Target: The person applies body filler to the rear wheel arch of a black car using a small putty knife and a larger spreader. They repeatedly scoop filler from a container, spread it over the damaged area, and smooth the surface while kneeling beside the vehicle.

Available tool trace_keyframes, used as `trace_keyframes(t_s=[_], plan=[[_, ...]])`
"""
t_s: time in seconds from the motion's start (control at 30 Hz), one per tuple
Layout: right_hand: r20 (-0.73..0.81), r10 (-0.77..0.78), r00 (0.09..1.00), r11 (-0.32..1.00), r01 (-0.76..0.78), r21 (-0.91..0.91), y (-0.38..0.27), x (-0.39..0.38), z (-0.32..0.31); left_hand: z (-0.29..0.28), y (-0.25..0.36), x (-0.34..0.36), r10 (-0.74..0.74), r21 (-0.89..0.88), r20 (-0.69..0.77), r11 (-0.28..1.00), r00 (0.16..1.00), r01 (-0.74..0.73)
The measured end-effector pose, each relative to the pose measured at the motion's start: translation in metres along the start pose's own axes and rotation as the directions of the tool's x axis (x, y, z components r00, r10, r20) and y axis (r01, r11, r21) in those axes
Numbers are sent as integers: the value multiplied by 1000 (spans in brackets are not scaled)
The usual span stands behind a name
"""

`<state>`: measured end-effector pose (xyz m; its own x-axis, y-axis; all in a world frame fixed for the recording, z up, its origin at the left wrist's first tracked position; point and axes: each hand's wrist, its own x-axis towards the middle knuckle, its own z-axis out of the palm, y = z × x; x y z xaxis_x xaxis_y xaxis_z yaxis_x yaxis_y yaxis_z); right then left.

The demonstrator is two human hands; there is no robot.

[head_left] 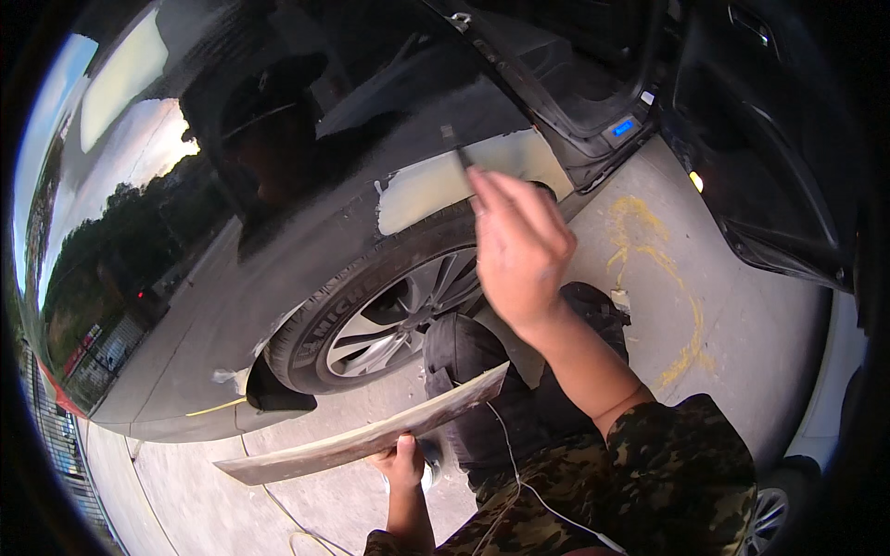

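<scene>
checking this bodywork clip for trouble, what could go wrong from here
The right hand works a thin spreader blade on the pale filler patch above the wheel; a slip could scratch the glossy black car panel. The long smeared mixing board in the left hand is tilted, so filler might slide off.

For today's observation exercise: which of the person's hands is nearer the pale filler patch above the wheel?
Right. The right hand reaches the pale filler patch with a thin spreader; the left hand holds a long smeared board far below it.
</scene>
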<state>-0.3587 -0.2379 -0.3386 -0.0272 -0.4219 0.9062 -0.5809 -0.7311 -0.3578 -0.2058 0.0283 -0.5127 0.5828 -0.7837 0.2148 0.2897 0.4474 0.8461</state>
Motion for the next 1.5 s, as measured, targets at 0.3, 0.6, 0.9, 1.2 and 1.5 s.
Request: trace_keyframes(t_s=[0.3,0.6,0.9,1.2,1.5], plan=[[333,-356,873,656,-20,754,-58,9,-46,-16,19,-2,127,-28,35,992,991,-126],[816,-240,525,385,-720,577,30,-25,-93,17,13,12,66,-143,63,988,996,-57],[862,-241,446,801,-409,436,119,-45,-135,66,6,20,97,-128,134,989,986,-79],[685,524,507,-100,-762,640,113,-110,-138,120,-32,19,-35,-95,9,995,999,36],[673,610,418,-42,-831,555,128,-126,-112,147,-50,26,-124,316,231,948,965,46]])
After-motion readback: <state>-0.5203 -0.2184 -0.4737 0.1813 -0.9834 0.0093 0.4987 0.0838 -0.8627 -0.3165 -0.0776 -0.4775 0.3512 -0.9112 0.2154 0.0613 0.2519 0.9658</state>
